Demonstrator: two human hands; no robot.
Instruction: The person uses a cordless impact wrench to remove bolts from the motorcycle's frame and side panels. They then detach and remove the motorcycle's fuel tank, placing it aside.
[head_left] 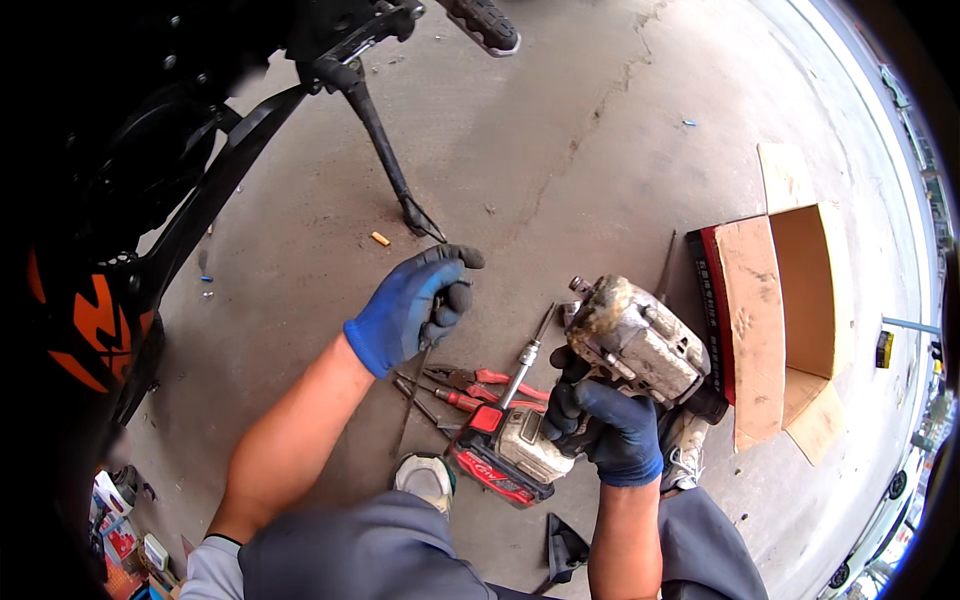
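The person's right hand [625,430], in a blue-and-black glove, is wrapped around the handle of a power tool [640,345]. The tool lies up and to the left of that wrist, its head above the knuckles. The handle slants from the head at upper right to the battery [490,470] at lower left; the head's own long axis runs across it, with the small metal nose [580,287] aimed up-left. The right hand is the nearer one; the left hand [410,305] is well apart, off to the tool's left. Left fingers are curled in; cannot tell whether they pinch the thin dark rod [410,405] showing below them.

Tool head: blocky, pale grey casing, scuffed, brown grime. Battery: red and black, boxy. Gloves: fabric cuffs, dark coated fingers.

Just beyond the battery: pliers [460,379] with smooth red grips, a red-handled screwdriver [457,400] and a shiny steel bar [520,368]. Right of the tool: open cardboard box [750,330], flaps out, stained. Farther up: slim black metal kickstand [378,140] of a motorcycle. Floor [560,100]: grey concrete, cracked.
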